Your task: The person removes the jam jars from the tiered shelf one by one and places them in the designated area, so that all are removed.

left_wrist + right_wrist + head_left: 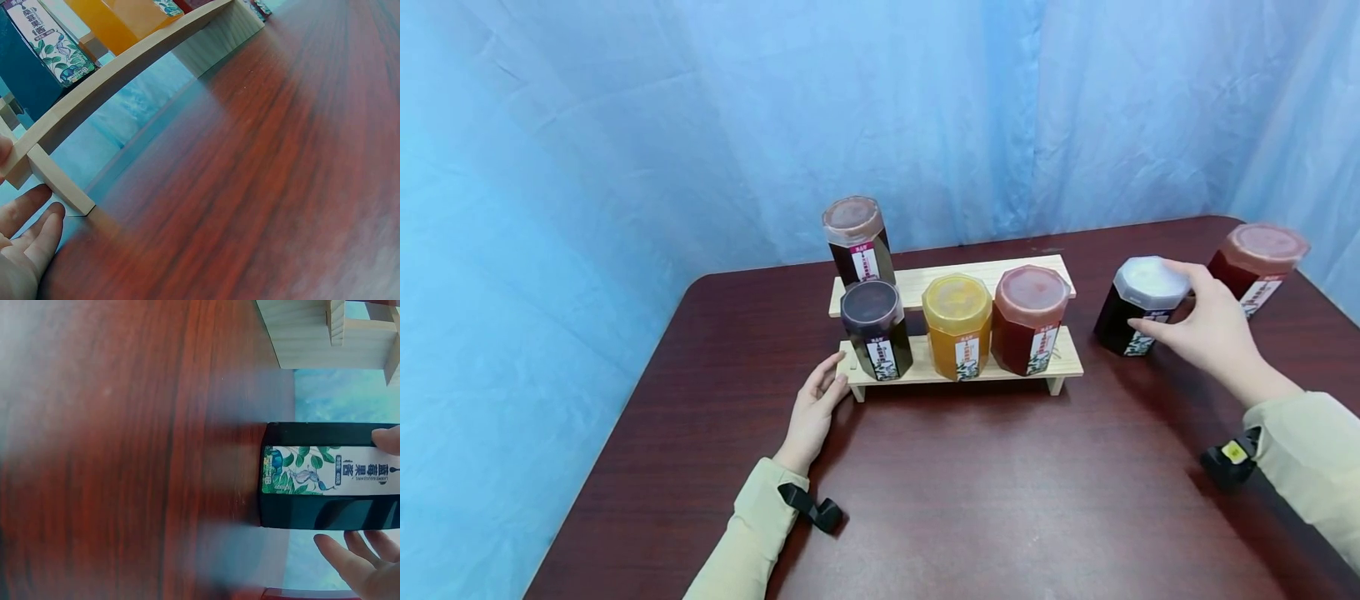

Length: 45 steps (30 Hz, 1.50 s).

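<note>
My right hand [1210, 321] reaches round a dark jam jar [300, 512] with a pale lid, right of the rack. In the right wrist view the thumb lies on one side of it and fingers on the other; its label shows leaves and berry-jam lettering. The jar's base is at the tabletop. My left hand [812, 408] rests at the left end of a two-step wooden rack [917, 379], its fingers loosely extended by the end leg in the left wrist view. Nearest to it on the lower step stands a dark purple jar [872, 312].
A yellow jar [957, 325] and a red jar [1030, 321] share the lower step. On the upper step's left end stands a brown-lidded jar [857, 237]. Another red jar [1258, 258] is beyond my right hand, near the table's [1000, 500] right edge. Blue curtains [850, 100] hang behind.
</note>
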Motion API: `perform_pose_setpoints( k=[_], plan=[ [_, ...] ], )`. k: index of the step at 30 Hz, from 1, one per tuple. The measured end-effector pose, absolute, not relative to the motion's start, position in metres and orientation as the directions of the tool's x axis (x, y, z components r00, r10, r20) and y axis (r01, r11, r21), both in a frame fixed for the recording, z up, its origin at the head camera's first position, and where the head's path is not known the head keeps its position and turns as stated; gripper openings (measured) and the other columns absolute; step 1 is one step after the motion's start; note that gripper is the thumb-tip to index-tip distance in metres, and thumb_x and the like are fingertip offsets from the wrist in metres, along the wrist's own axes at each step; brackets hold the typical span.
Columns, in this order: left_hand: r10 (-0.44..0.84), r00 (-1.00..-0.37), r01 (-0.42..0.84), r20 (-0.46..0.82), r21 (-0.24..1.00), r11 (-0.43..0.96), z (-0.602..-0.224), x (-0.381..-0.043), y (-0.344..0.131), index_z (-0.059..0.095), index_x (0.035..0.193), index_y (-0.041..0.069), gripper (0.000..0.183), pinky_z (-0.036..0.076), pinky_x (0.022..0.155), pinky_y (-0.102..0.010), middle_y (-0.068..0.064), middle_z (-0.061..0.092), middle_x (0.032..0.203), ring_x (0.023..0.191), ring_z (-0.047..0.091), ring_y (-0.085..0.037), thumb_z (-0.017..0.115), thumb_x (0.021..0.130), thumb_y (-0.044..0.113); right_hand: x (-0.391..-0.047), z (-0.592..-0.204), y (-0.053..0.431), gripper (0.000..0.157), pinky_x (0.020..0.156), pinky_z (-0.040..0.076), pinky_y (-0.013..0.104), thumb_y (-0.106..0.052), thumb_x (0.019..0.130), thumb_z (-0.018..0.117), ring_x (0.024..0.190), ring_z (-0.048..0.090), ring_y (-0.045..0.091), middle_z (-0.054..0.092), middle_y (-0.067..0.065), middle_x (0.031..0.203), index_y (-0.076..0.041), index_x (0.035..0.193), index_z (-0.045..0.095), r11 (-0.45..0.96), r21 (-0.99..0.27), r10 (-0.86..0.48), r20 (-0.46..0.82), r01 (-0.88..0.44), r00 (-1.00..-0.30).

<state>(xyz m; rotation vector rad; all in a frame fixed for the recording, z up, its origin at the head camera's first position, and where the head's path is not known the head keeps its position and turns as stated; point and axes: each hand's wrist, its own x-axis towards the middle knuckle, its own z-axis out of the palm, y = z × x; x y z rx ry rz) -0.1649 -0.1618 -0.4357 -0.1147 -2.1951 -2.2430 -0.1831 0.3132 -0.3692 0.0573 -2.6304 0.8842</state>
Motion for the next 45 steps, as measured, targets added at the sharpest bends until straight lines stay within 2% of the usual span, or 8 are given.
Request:
perform_pose_setpoints(
  k=[3, 6, 10, 13, 16, 26, 33, 45],
  plan=[
    [0.048, -0.997, 0.055, 0.057, 0.998, -0.027, -0.436, -0.165, -0.161, 0.041, 0.140, 0.002, 0.043, 0.047, 0.092, -0.019, -0.024, 0.050, 0.134, 0.103, 0.057, 0.000, 0.048, 0.099, 0.008, -0.184, -0.368, 0.314, 0.080, 0.056, 0.032, 0.018, -0.017, 0.075, 0.079, 0.076, 0.047, 0.021, 0.050, 0.029, 0.107, 0.002, 0.140, 0.036, 0.810, -0.569, 0.084, 0.346, -0.138, -0.934],
    [0.046, -0.997, 0.063, 0.064, 0.998, -0.020, -0.436, -0.165, -0.161, 0.041, 0.140, 0.001, 0.043, 0.047, 0.092, -0.020, -0.024, 0.050, 0.134, 0.103, 0.056, -0.001, 0.048, 0.099, 0.009, -0.187, -0.368, 0.316, 0.080, 0.064, 0.036, 0.033, -0.016, 0.076, 0.077, 0.088, 0.045, 0.039, 0.047, 0.033, 0.115, 0.003, 0.141, 0.033, 0.812, -0.570, 0.090, 0.339, -0.128, -0.937],
    [0.051, -0.996, 0.069, 0.070, 0.998, -0.009, -0.436, -0.165, -0.162, 0.041, 0.140, 0.000, 0.044, 0.047, 0.093, -0.020, -0.024, 0.048, 0.136, 0.104, 0.056, -0.001, 0.049, 0.099, 0.011, -0.190, -0.369, 0.320, 0.081, 0.076, 0.035, 0.055, -0.016, 0.077, 0.075, 0.102, 0.041, 0.048, 0.043, 0.036, 0.124, 0.004, 0.142, 0.031, 0.804, -0.581, 0.099, 0.335, -0.123, -0.937],
    [0.050, -0.997, 0.065, 0.065, 0.998, -0.005, -0.436, -0.164, -0.162, 0.041, 0.140, 0.001, 0.044, 0.047, 0.093, -0.020, -0.023, 0.047, 0.138, 0.105, 0.056, -0.001, 0.049, 0.099, 0.010, -0.191, -0.369, 0.322, 0.081, 0.083, 0.033, 0.062, -0.016, 0.078, 0.074, 0.109, 0.039, 0.051, 0.042, 0.038, 0.126, 0.005, 0.142, 0.030, 0.800, -0.590, 0.113, 0.335, -0.114, -0.935],
    [0.047, -0.997, 0.062, 0.062, 0.998, 0.004, -0.435, -0.164, -0.162, 0.042, 0.140, 0.002, 0.043, 0.046, 0.094, -0.020, -0.022, 0.047, 0.138, 0.105, 0.056, -0.001, 0.048, 0.099, 0.010, -0.193, -0.368, 0.324, 0.081, 0.086, 0.031, 0.064, -0.018, 0.080, 0.073, 0.111, 0.037, 0.053, 0.041, 0.039, 0.126, 0.003, 0.144, 0.028, 0.802, -0.591, 0.131, 0.322, -0.091, -0.938],
    [0.048, -0.997, 0.056, 0.057, 0.998, -0.015, -0.434, -0.165, -0.161, 0.041, 0.140, 0.000, 0.043, 0.046, 0.095, -0.021, -0.023, 0.046, 0.139, 0.104, 0.055, 0.000, 0.048, 0.098, 0.007, -0.195, -0.363, 0.327, 0.083, 0.081, 0.031, 0.068, -0.028, 0.083, 0.069, 0.109, 0.039, 0.055, 0.042, 0.041, 0.123, -0.004, 0.149, 0.024, 0.833, -0.553, 0.157, 0.271, -0.020, -0.950],
    [0.045, -0.998, 0.049, 0.050, 0.999, -0.008, -0.434, -0.164, -0.161, 0.041, 0.141, 0.001, 0.043, 0.045, 0.096, -0.022, -0.023, 0.047, 0.138, 0.103, 0.055, 0.001, 0.048, 0.098, 0.007, -0.197, -0.365, 0.329, 0.083, 0.083, 0.030, 0.068, -0.028, 0.084, 0.068, 0.110, 0.038, 0.055, 0.042, 0.041, 0.126, -0.005, 0.149, 0.023, 0.835, -0.551, 0.167, 0.269, -0.009, -0.948],
    [0.049, -0.997, 0.057, 0.057, 0.998, -0.017, -0.432, -0.163, -0.161, 0.041, 0.141, 0.001, 0.044, 0.045, 0.098, -0.025, -0.023, 0.047, 0.138, 0.104, 0.056, 0.001, 0.048, 0.098, 0.007, -0.202, -0.366, 0.332, 0.082, 0.102, 0.010, 0.074, -0.027, 0.085, 0.067, 0.113, 0.036, 0.060, 0.039, 0.042, 0.131, -0.006, 0.150, 0.021, 0.819, -0.574, 0.187, 0.276, -0.005, -0.943]
  ],
)
